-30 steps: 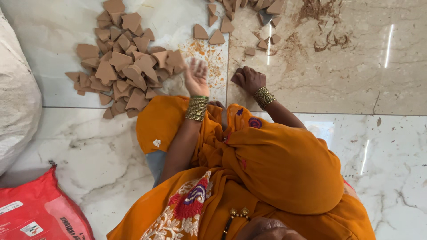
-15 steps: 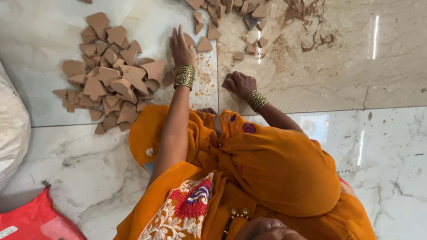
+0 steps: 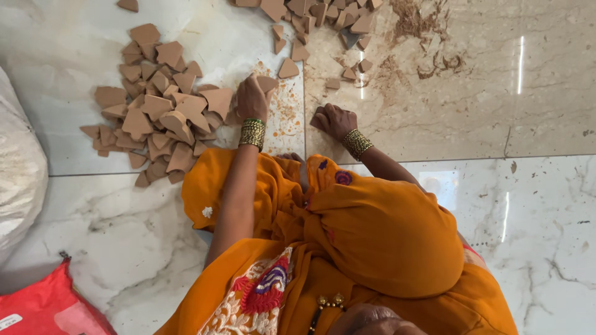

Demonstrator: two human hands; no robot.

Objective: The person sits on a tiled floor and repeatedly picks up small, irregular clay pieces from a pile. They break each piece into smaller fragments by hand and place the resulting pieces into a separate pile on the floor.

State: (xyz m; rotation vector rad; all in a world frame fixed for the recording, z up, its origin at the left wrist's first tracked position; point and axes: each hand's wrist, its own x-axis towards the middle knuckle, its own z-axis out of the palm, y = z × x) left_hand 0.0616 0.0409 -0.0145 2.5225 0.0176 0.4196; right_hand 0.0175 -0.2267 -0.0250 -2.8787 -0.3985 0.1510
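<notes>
I sit on a marble floor in orange clothing. My left hand point(image 3: 251, 99), with a gold bangle at the wrist, is closed on a flat tan clay piece point(image 3: 268, 82) just right of a big pile of similar clay pieces point(image 3: 158, 115). My right hand point(image 3: 334, 119), also bangled, rests knuckles-down on the floor point(image 3: 434, 118) with its fingers curled; I cannot see anything in it. A second scatter of clay pieces point(image 3: 310, 15) lies at the top, with one triangular piece point(image 3: 288, 69) just beyond my left hand.
A white sack point(image 3: 18, 174) bulges in at the left edge. A red plastic bag point(image 3: 43, 307) lies at the bottom left. Brown clay dust point(image 3: 428, 37) smears the tile at the upper right. My orange-draped knee point(image 3: 385, 236) fills the lower middle.
My left hand reached forward to the scattered pieces, then drew back toward the big pile with a clay piece in it. My right hand stayed on the floor.
</notes>
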